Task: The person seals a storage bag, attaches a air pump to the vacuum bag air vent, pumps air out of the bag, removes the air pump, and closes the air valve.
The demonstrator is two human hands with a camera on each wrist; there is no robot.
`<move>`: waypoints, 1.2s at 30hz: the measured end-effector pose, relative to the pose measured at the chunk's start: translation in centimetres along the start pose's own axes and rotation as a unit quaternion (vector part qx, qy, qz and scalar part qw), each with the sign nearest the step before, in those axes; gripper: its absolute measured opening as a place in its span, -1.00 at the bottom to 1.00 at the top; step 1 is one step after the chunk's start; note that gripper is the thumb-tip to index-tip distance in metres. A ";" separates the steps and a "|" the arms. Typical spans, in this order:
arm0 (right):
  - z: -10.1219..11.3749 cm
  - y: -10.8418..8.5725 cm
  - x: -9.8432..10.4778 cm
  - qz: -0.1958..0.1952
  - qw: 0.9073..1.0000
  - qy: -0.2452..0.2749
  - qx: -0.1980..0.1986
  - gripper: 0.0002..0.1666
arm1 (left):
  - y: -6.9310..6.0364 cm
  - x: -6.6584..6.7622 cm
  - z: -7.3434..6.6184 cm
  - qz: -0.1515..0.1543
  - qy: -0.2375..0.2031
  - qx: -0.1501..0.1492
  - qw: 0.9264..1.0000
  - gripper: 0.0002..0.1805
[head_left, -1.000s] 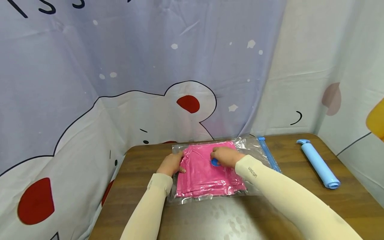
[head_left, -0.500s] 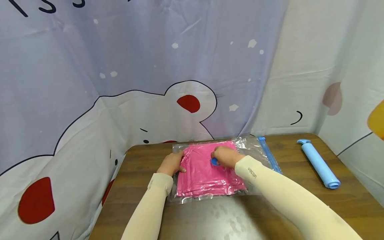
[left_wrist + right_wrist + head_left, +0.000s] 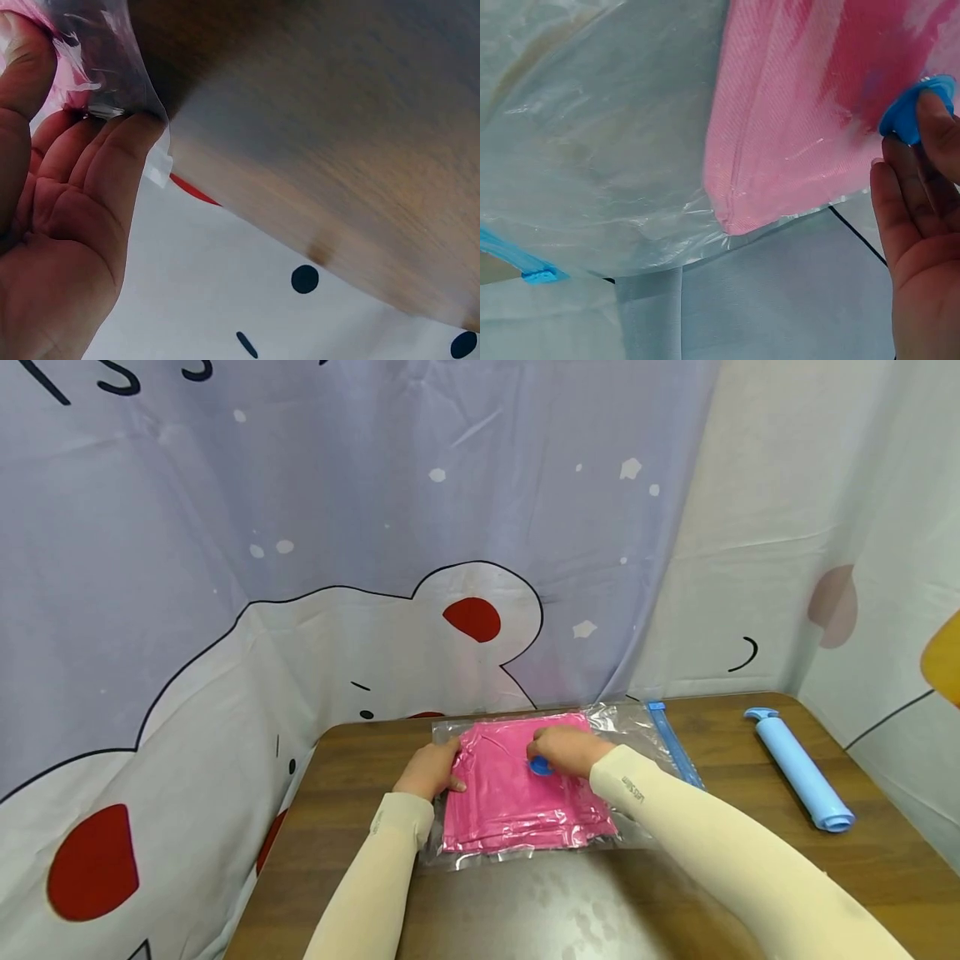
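A clear vacuum storage bag (image 3: 630,720) with folded pink cloth (image 3: 491,806) inside lies flat on the table. My left hand (image 3: 430,770) holds the bag's left edge. In the left wrist view the thumb (image 3: 26,67) lies over the pink side and the bent fingers (image 3: 112,161) meet the clear film; their tips are hidden. My right hand (image 3: 567,752) pinches the round blue valve cap (image 3: 911,112) on top of the bag between thumb and fingers. Along the bag's right end runs a blue zip seal (image 3: 675,747), with a small slider (image 3: 541,277) at one end.
A light blue hand pump (image 3: 802,772) lies at the right side of the wooden table (image 3: 360,860). Behind the table and along its sides hangs a printed curtain (image 3: 337,510). Light reflects off the tabletop in front of the bag.
Both hands stay in about the same places on the bag. My right hand's fingers shift very slightly at the blue valve cap.
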State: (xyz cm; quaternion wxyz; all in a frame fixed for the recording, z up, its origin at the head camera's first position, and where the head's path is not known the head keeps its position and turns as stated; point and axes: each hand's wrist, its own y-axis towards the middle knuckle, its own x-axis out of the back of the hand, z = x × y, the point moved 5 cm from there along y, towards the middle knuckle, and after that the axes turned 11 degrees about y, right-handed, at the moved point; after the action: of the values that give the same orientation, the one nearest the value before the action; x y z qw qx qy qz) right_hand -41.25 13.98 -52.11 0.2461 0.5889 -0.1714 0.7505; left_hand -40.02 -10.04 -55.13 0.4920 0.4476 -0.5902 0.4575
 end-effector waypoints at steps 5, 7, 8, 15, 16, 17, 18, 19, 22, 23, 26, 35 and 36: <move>0.0 0.1 -0.5 -0.006 1.000 -0.006 -0.007 -0.78 | -0.1 0.1 -0.1 -0.003 -0.002 -0.002 1.000 -0.21; 0.0 0.2 -0.6 -0.011 1.000 -0.008 -0.017 -0.80 | -0.2 0.2 -0.1 -0.004 -0.003 -0.002 1.000 -0.21; 0.1 0.2 -0.6 -0.013 1.000 -0.008 -0.022 -0.81 | -0.2 0.3 -0.1 -0.004 -0.002 -0.003 1.000 -0.21; 0.4 0.2 -0.3 -0.020 0.999 0.009 -0.027 -0.79 | 0.0 0.4 0.3 0.002 -0.004 -0.001 1.000 -0.23; 0.3 0.2 -0.3 -0.020 0.999 0.011 -0.024 -0.77 | 0.1 0.4 0.3 0.003 -0.003 -0.002 1.000 -0.23; 0.3 0.2 -0.3 -0.018 1.000 0.012 -0.020 -0.76 | 0.4 -0.1 0.6 -0.006 0.003 -0.011 1.000 -0.23; 0.2 0.1 -0.3 -0.016 1.000 0.016 -0.019 -0.75 | 0.4 -0.2 0.5 -0.006 0.006 -0.013 1.000 -0.24; 0.1 0.0 -0.3 -0.015 1.000 0.016 -0.016 -0.75 | 0.4 -0.3 0.4 -0.006 0.006 -0.015 1.000 -0.24; -0.1 -0.1 -0.4 -0.017 1.000 0.017 -0.011 -0.76 | 0.3 -0.4 0.2 -0.009 0.005 -0.016 1.000 -0.24; -0.1 -0.1 -0.4 -0.018 1.000 0.019 -0.010 -0.78 | 0.2 -0.4 0.2 -0.011 0.004 -0.014 1.000 -0.24; -0.2 -0.1 -0.4 -0.026 0.999 0.030 -0.013 -0.83 | -0.1 0.0 -0.1 -0.002 -0.009 -0.002 1.000 -0.23; -1.2 0.4 -1.9 -0.030 0.998 0.042 -0.046 -0.89 | 2.2 -2.5 1.6 -0.017 0.017 -0.020 1.000 -0.20; -1.1 0.5 -2.0 -0.029 0.997 0.043 -0.051 -0.88 | 2.4 -2.9 1.8 -0.024 0.025 -0.025 0.999 -0.20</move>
State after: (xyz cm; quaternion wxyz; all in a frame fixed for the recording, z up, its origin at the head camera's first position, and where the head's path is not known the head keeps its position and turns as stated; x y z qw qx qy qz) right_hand -42.04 13.84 -54.28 0.3046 0.5478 -0.1812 0.7578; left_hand -42.38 -11.19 -58.40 0.5283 0.4378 -0.5780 0.4418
